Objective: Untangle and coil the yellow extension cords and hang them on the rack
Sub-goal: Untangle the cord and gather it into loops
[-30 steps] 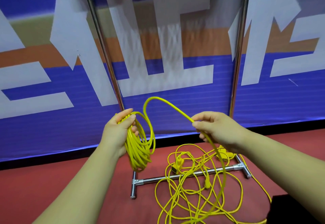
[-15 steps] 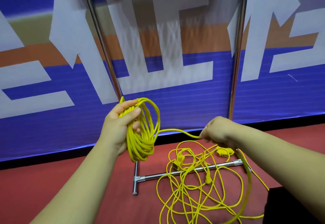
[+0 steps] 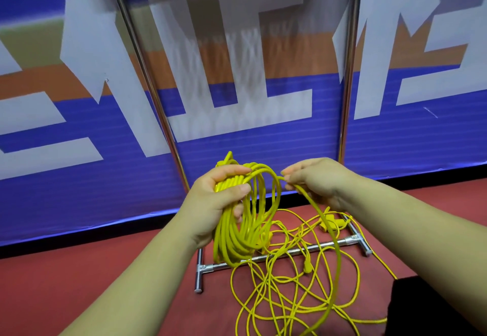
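Observation:
My left hand (image 3: 214, 200) grips the top of a coil of yellow cord (image 3: 242, 233) that hangs in several loops below my fingers. Just to its right, my right hand (image 3: 316, 183) pinches the free strand (image 3: 324, 219) close to the coil. That strand curves down into a tangled pile of yellow cord (image 3: 297, 291) on the red floor. Yellow plug ends (image 3: 330, 223) lie in the pile by the rack's base. The chrome rack (image 3: 349, 72) stands straight ahead, its two uprights rising out of view.
The rack's base bar (image 3: 290, 252) and left foot (image 3: 199, 275) lie on the red floor (image 3: 52, 283) under the cord. A blue, white and orange banner wall (image 3: 79, 177) stands close behind the rack. A dark object (image 3: 427, 309) sits at the lower right.
My right hand has moved left and up, bringing the strand to the coil. One more loop now lies in my left hand. The left hand has stayed about where it was.

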{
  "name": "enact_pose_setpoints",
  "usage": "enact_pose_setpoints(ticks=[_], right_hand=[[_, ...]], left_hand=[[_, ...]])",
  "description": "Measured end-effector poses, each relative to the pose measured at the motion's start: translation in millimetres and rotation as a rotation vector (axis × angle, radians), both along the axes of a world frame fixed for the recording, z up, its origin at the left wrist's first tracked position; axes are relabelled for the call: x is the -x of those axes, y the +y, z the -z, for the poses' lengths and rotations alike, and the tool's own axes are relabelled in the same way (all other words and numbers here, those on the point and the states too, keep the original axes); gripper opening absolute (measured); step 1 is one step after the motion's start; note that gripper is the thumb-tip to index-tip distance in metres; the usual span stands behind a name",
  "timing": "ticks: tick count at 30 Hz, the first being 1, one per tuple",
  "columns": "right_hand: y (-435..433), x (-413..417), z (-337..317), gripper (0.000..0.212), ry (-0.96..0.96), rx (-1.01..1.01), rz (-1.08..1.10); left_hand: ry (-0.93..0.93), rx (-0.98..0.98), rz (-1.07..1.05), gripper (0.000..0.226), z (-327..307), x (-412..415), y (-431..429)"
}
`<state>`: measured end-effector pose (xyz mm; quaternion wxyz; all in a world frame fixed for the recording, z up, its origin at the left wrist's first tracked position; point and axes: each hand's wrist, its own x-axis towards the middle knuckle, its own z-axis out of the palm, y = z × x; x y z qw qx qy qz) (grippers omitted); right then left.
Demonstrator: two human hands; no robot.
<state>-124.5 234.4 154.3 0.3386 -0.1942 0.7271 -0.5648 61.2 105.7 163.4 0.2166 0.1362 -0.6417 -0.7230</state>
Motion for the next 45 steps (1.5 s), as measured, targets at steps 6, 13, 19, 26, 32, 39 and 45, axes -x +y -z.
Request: enact_pose_setpoints(ticks=[6,13,19,26,32,39,45], right_hand=[[2,2,-19,0.008,-0.28,0.038,-0.016],[-2,-2,-24,0.001,-0.462,0.279,0.061],[-1,2,-22,0.005,-0.389,0.302,0.018],[9,17,-10,0.004,0.222,0.12,-0.165],[5,18,-2,0.006,0.226,0.212,-0.134],[7,11,6,0.019,0.381,0.197,-0.171],[9,-13,17,0.027,0.418,0.21,-0.269]], left_hand=[[-0.037,-0.005,0.008,0.038,2,7,11],[-0.086,-0.028,0.011,0.039,13,17,21],[-0.07,-0.122,0.023,0.047,10,21,23],[-0.029,-0.154,0.033,0.051,7,22,22],[-0.081,-0.083,0.096,0.052,5,20,23],[-0.053,-0.122,-0.081,0.035,2,20,17],[0.103,-0.146,-0.334,0.028,-1,18,-7]])
